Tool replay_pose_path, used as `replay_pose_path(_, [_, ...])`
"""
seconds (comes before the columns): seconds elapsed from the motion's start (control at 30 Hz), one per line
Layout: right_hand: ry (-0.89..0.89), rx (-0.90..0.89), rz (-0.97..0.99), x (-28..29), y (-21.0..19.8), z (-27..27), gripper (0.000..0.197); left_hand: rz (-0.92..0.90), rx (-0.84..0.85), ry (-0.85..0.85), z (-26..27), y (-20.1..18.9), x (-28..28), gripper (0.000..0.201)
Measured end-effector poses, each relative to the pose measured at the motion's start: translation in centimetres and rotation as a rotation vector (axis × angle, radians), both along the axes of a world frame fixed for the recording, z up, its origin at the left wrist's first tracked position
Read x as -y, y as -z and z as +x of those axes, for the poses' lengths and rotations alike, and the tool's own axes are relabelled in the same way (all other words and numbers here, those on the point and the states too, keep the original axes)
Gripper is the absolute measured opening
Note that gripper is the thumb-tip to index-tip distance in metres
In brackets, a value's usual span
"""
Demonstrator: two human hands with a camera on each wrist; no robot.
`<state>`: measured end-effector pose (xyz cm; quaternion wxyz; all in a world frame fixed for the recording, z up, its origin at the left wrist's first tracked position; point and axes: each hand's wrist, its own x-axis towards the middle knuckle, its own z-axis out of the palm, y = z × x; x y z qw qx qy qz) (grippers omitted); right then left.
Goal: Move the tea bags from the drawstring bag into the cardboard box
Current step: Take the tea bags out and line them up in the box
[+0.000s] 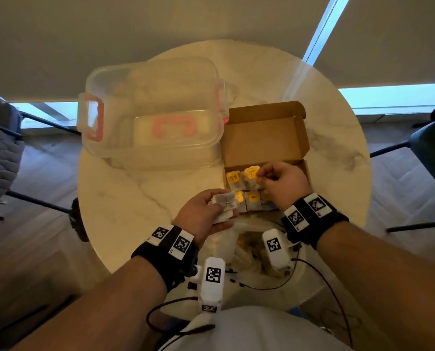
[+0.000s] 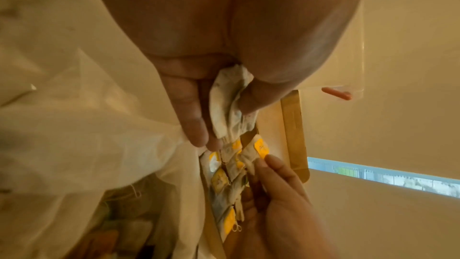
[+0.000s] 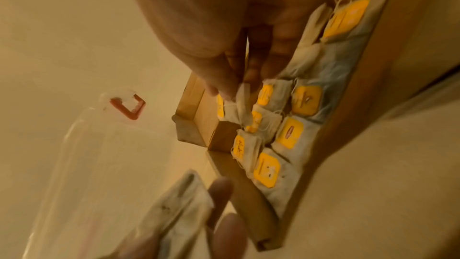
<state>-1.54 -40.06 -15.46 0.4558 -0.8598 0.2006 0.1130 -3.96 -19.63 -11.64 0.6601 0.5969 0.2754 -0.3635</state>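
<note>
The small white paper tea bags with yellow square tags [image 1: 249,188] lie in rows inside the shallow brown cardboard box [image 1: 264,138], filling its near half; the box's lid flap stands open on the far side. The right hand [image 1: 282,179] hovers over the box's near right part, wrist bent down, thumb and fingertips pinching the top of one tea bag that touches the bags below it. The left hand [image 1: 206,214] sits just beside the box's near left corner, palm turned up, fingers curled round a small bunch of tea bags [image 1: 224,203] pressed between thumb and fingers. The crumpled white fabric drawstring bag [image 1: 244,249] lies slumped open at the table's near edge, between the two forearms, with yellow tags showing inside; its mouth is just beside the box's near wall.

The far half of the box floor is bare cardboard; to the box's left, touching or nearly touching it, stands a large clear plastic storage tub with red latches [image 1: 150,110], its lid on. Everything rests on a round pale marble-patterned table [image 1: 125,203]; dark chairs [image 1: 429,138] stand on either side, on a wood-plank floor [image 1: 33,249]; pale blinds cover the windows beyond.
</note>
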Motion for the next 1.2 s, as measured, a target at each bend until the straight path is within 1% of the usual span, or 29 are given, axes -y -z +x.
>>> replay_pose_path(0.1, [0.023,-0.051,-0.028,-1.4,0.4,1.0,0.010,0.015,-0.003,0.071,0.5,0.4,-0.4,0.030])
replay_pose_path(0.27, [0.039,-0.156,-0.215,-2.4,1.2,1.5,0.008,0.001,-0.021,0.134,0.6,1.1,-1.2,0.030])
replay_pose_path(0.47, [0.017,-0.103,-0.283,-2.6,2.5,1.0,0.012,-0.034,-0.015,0.140,0.8,1.6,-1.7,0.030])
replay_pose_path(0.57, [-0.084,-0.072,-0.365,-2.7,3.0,0.7,0.016,-0.039,-0.009,0.143,0.7,1.7,-1.8,0.029])
replay_pose_path(0.7, [-0.167,0.074,-0.386,-2.3,2.7,0.2,0.014,-0.042,0.003,0.139,0.7,1.9,-1.8,0.028])
replay_pose_path(0.73, [-0.218,0.092,-0.402,-2.3,2.6,0.0,0.014,-0.041,0.008,0.138,0.7,1.9,-1.8,0.028])
replay_pose_path(0.8, [-0.328,0.071,-0.447,-2.1,2.5,-0.2,0.018,-0.036,0.015,0.131,0.6,1.9,-1.7,0.028])
replay_pose_path(0.87, [-0.352,0.091,-0.465,-2.0,2.4,-0.3,0.018,-0.034,0.013,0.121,0.6,1.9,-1.5,0.028])
replay_pose_path(0.93, [-0.334,0.179,-0.459,-2.0,2.3,-0.2,0.015,-0.040,0.004,0.117,0.6,1.7,-1.5,0.028])
replay_pose_path(1.0, [-0.397,0.226,-0.472,-2.3,2.4,-0.1,0.014,-0.041,-0.007,0.107,0.6,1.4,-1.5,0.025])
replay_pose_path(1.1, [-0.547,0.174,-0.514,-2.7,2.9,-0.1,0.020,-0.032,-0.001,0.083,0.4,1.1,-1.4,0.021])
replay_pose_path(1.13, [-0.560,0.155,-0.510,-2.7,3.0,-0.1,0.021,-0.026,0.006,0.078,0.4,1.0,-1.4,0.020])
replay_pose_path(1.2, [-0.532,0.129,-0.479,-2.6,2.6,-0.1,0.021,-0.024,0.021,0.070,0.3,0.8,-1.5,0.020])
